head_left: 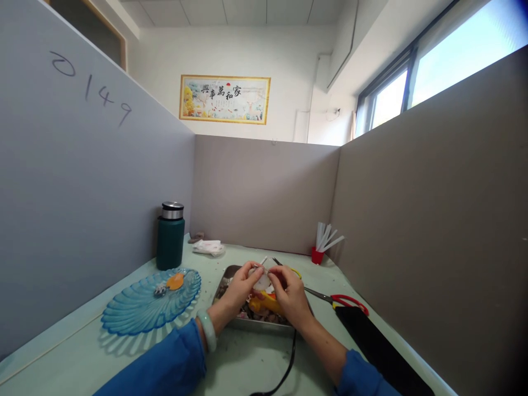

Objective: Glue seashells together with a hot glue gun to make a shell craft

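Above a metal tray [264,325], a small, whitish, translucent piece [263,282] is held up between my two hands. My left hand [243,285] is closed on its left side, thumb and fingers pinched together. At the piece's right edge my right hand [289,291] makes a pinch too; whether anything else is between those fingertips is too small to see. Under the hands, a yellow tool [266,304] that looks like a glue gun lies over mixed small scraps in the tray. My hands hide part of it.
Left of the tray lies a blue scalloped plate [136,311] holding an orange piece and a grey one. Behind it stands a green bottle [170,242]. Red-handled scissors [346,300], a black strip [379,349] and a red cup [317,256] of white sticks are right. A black cord [289,366] runs frontward.
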{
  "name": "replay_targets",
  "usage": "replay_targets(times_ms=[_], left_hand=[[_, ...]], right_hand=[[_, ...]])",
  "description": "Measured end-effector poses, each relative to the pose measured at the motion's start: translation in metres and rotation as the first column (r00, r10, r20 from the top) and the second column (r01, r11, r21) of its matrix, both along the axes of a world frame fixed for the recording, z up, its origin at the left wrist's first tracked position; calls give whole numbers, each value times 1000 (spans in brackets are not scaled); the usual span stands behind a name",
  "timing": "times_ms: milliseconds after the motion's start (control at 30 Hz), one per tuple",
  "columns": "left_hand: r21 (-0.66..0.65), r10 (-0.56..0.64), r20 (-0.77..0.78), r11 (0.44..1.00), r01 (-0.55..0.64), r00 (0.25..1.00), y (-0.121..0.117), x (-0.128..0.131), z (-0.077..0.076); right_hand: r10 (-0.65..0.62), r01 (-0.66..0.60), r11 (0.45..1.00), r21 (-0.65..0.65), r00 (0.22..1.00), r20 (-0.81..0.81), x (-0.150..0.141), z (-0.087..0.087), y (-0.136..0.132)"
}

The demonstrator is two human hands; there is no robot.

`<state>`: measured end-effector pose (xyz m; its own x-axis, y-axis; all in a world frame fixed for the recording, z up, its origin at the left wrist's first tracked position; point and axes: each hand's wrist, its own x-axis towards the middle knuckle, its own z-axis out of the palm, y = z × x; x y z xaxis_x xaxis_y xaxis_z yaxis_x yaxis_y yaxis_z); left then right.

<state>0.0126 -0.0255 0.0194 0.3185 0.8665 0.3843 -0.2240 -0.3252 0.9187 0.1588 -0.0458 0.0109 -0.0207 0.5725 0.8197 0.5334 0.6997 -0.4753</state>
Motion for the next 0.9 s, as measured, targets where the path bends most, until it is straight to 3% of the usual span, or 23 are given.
replay_targets(times_ms=[500,900], left_hand=[[0,10,-1,1000,-10,1000,7,-2,-5],[-13,11,11,1000,-11,1000,8,-1,-6]], right_hand=[[65,-68,998,21,990,121,-2,3,-6],[38,-40,999,19,994,100,-2,2,-5]])
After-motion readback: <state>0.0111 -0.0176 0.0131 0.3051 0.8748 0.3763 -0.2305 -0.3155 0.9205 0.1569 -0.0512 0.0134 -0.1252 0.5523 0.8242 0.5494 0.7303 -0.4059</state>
